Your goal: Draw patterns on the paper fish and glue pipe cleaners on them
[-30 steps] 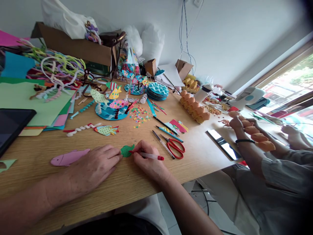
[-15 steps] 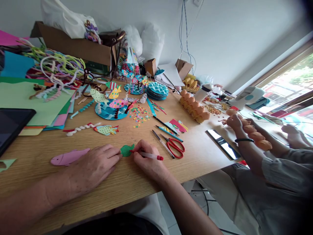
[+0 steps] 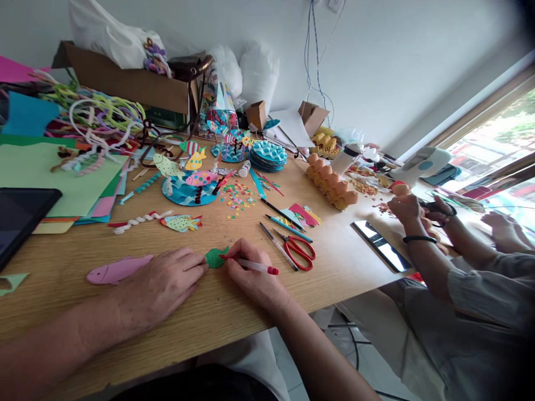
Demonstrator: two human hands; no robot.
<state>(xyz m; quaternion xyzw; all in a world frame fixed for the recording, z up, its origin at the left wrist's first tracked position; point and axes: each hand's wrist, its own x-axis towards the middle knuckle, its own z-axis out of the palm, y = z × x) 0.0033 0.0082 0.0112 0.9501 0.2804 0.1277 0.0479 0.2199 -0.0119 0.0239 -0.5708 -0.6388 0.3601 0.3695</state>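
A small green paper fish [image 3: 216, 257] lies on the wooden table [image 3: 334, 262] near its front edge. My left hand [image 3: 161, 284] lies flat with fingers stretched out, its fingertips pressing the fish's left edge. My right hand [image 3: 251, 278] is closed round a red pen [image 3: 253, 266], whose tip rests on the green fish. A pink paper fish [image 3: 117, 269] lies just left of my left hand.
Red scissors [image 3: 300, 249], pencils, confetti, a blue wave disc with paper fish [image 3: 188, 189], coloured paper sheets [image 3: 50, 172], a tablet [image 3: 20, 214], an egg carton [image 3: 332, 186] and a phone [image 3: 380, 245] cover the table. At the right, another person's hands [image 3: 407, 209] hold scissors and an orange piece.
My hands and the pen have stayed put. The other person has lowered the orange egg-carton strip out of sight and now holds black scissors by it.
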